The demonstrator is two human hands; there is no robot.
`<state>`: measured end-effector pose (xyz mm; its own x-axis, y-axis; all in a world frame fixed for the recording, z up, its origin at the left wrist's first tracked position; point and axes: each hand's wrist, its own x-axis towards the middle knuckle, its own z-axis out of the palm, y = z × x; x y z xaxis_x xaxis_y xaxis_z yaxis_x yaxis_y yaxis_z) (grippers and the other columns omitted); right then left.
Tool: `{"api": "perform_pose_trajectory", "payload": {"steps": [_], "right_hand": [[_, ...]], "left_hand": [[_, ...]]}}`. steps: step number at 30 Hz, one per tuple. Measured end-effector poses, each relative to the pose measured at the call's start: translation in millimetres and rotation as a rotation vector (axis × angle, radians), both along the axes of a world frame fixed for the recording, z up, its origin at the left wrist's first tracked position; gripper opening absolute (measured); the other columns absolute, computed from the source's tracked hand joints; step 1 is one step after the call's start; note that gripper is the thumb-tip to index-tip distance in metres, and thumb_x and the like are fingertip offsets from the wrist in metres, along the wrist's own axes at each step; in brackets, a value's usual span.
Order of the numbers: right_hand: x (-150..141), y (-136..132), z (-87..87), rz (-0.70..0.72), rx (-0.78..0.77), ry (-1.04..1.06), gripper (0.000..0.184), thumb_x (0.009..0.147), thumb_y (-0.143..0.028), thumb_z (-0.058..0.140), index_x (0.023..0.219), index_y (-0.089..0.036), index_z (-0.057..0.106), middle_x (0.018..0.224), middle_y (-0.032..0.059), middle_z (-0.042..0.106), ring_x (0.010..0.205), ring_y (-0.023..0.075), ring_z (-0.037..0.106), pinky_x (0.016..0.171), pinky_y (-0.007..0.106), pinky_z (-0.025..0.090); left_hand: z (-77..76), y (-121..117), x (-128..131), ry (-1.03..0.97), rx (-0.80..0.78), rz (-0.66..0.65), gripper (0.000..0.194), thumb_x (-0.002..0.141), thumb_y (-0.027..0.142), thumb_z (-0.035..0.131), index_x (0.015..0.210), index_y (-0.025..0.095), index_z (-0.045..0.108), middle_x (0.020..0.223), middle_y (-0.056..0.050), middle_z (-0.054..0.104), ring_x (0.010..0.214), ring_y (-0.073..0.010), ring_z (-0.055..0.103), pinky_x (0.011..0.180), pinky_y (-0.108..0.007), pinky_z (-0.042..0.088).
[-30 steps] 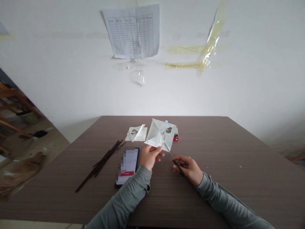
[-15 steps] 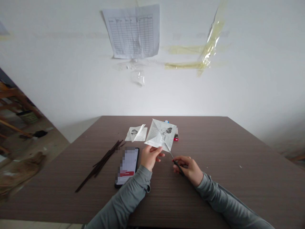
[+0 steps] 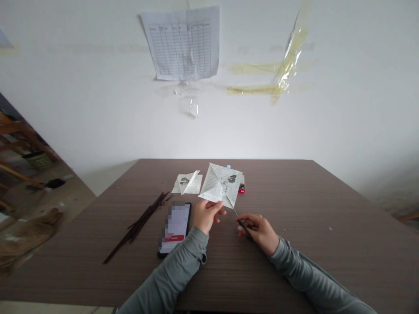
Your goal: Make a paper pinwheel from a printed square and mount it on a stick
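Tabletop (image 3: pixel 314 200), paper (image 3: pixel 218 182) and blade (image 3: pixel 236 214) unmoved

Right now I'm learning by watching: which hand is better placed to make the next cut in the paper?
Right, I judge: the right hand grips the dark-handled tool, its thin blade at the paper. The left hand holds the paper's near edge, so it suits steadying.

Dim, diffuse light, wall (image 3: pixel 252 131) brightest near centre, glints on tape (image 3: pixel 293 59); edges stretched, soft
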<state>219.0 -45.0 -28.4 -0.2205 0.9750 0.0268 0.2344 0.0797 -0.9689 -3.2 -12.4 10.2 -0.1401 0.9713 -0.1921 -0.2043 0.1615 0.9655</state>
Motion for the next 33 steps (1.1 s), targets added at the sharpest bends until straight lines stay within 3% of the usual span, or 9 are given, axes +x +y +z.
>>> {"api": "perform_pose_trajectory", "payload": {"steps": [13,21,33], "right_hand": [[0,-1,0.2,-0.011,0.038,-0.022,0.063,0.082,-0.088,0.098,0.101,-0.029,0.088,0.070,0.0090,0.084,0.061,0.0313,0.075,0.074,0.051,0.072],[-2,-3,7.9,-0.031,0.008,-0.018,0.062,0.079,-0.090,0.099,0.098,-0.032,0.089,0.074,0.0114,0.087,0.066,0.0349,0.079,0.077,0.053,0.073],[-3,-2,9.7,-0.031,0.012,-0.007,0.058,0.078,-0.085,0.102,0.095,-0.030,0.089,0.071,0.0116,0.083,0.066,0.0367,0.080,0.077,0.055,0.073]], "left_hand": [[2.8,0,2,-0.002,-0.020,-0.011,0.018,0.091,0.011,0.099,0.097,0.019,0.085,0.089,-0.004,0.094,0.066,-0.0188,0.088,0.043,-0.017,0.041],[3.5,-2,1,0.018,-0.008,-0.052,0.027,0.083,0.017,0.108,0.089,0.022,0.082,0.085,-0.003,0.093,0.067,-0.0220,0.091,0.042,-0.019,0.046],[2.6,-2,2,0.016,-0.019,-0.050,0.024,0.086,0.013,0.104,0.089,0.022,0.082,0.086,-0.003,0.094,0.068,-0.0224,0.091,0.042,-0.019,0.044]]}}
